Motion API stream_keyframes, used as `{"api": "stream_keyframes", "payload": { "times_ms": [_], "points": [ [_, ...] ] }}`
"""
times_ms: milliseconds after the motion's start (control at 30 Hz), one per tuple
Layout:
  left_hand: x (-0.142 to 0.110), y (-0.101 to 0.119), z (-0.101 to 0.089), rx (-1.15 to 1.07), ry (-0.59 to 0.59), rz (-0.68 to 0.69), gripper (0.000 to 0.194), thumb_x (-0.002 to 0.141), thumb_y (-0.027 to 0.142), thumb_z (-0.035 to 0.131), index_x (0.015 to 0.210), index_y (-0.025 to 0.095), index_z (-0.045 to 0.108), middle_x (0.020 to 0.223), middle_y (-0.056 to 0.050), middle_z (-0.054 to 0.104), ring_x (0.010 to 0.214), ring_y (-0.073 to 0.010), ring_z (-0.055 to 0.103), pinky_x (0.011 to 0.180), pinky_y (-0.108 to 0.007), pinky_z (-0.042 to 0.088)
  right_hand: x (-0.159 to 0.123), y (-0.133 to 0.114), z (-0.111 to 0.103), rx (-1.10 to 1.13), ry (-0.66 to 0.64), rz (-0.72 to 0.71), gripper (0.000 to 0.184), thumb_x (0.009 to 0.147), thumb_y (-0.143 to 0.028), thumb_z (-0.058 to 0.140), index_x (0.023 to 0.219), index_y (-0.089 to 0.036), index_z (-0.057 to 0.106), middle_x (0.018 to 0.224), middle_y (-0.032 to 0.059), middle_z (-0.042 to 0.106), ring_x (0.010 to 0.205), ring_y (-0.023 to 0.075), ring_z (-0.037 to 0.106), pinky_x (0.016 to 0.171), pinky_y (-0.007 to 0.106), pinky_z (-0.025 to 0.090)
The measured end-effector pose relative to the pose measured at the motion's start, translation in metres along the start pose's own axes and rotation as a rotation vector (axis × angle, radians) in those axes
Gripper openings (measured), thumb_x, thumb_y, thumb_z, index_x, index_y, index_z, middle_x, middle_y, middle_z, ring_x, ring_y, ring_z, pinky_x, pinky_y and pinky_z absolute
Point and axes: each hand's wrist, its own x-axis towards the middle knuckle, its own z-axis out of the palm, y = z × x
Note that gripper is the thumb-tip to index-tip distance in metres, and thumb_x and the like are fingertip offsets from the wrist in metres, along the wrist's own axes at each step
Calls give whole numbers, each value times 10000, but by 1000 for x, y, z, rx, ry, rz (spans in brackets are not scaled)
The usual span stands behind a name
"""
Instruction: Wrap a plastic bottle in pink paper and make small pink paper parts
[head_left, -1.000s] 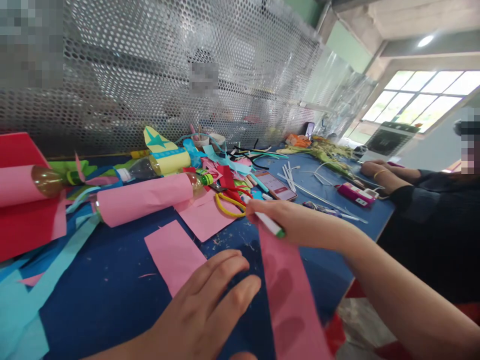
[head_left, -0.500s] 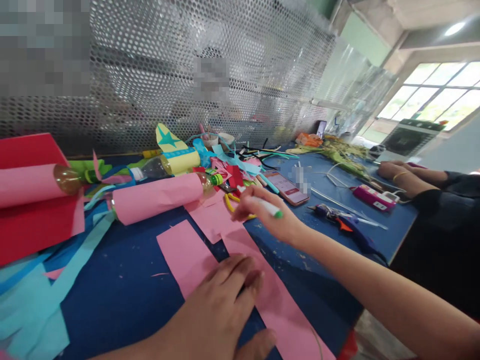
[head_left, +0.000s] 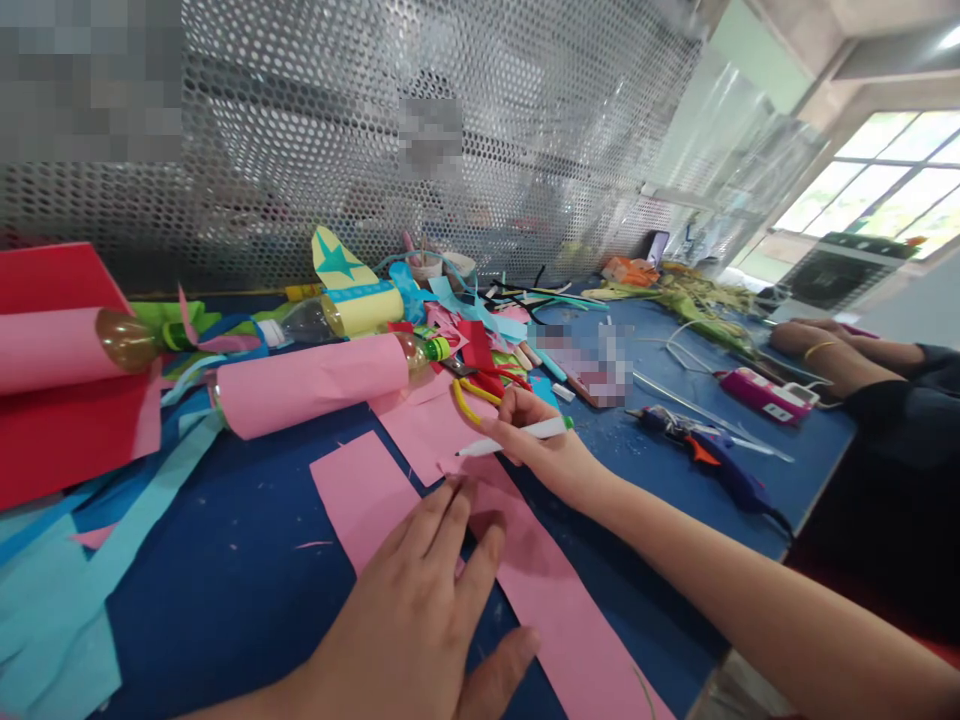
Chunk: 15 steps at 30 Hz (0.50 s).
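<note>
My left hand (head_left: 420,620) lies flat with its fingers spread, pressing on a long pink paper strip (head_left: 562,620) on the blue table (head_left: 225,600). My right hand (head_left: 536,440) is closed around a white pen with a green cap (head_left: 517,432), its tip pointing left just above the strip's far end. A second pink paper piece (head_left: 360,495) lies to the left of my left hand. Another pink sheet (head_left: 424,420) lies beyond the pen tip.
A bottle wrapped in pink paper (head_left: 315,382) lies behind the sheets, with a second one (head_left: 52,345) on red paper at left. Yellow-handled scissors (head_left: 469,398), paper scraps and a yellow rocket (head_left: 352,290) crowd the middle. A glue gun (head_left: 705,455) lies right. Another person's arm (head_left: 832,355) rests at far right.
The pink strip has gone from hanging in my right hand to lying flat on the table. My left hand slid onto it, and the pen turned to point its tip left at the strip.
</note>
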Motion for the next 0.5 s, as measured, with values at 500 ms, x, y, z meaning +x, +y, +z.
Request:
{"api": "stream_keyframes", "payload": {
  "times_ms": [500],
  "points": [
    [-5, 2, 14, -46, 14, -41, 649, 910, 606, 381, 1277, 116, 595, 1319, -212, 579, 1258, -377, 497, 983, -463, 456, -3, 0, -2, -67, -75, 19, 356, 753, -414, 677, 625, -232, 399, 461, -88, 439, 420, 78, 315, 425, 233, 240]
  ]
}}
